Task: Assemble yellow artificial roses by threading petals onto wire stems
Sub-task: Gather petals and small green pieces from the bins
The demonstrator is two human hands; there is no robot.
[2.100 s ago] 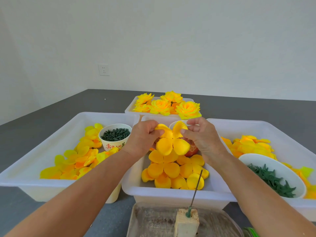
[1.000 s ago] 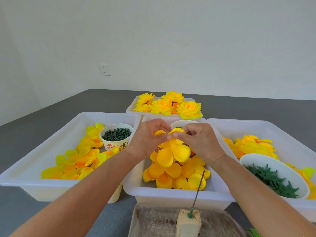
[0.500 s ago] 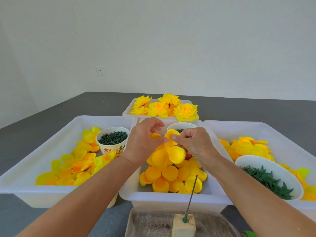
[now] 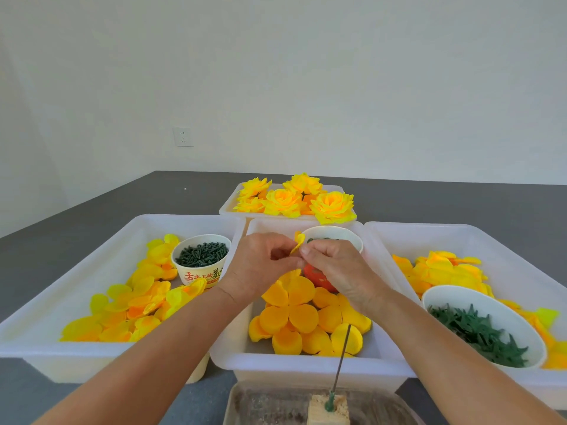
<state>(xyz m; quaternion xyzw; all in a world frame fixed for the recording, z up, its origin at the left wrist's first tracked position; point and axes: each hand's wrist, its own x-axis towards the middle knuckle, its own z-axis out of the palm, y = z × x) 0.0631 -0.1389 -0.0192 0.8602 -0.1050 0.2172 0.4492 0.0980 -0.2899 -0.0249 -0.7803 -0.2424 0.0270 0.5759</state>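
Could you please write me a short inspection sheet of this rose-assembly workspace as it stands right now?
Surface: dark grey table, carrying white trays.
Job's things: small yellow petal piece pinched between both hands above the middle tray; loose petal layers in that tray; wire stem standing in a foam block; finished roses in the far tray.
Clutter: paper cup of dark green pieces in the left tray; bowl of green leaf parts in the right tray.
Hands: left hand and right hand both pinch the petal piece.
Cables: nothing seen.
Surroundings: white wall with a socket.
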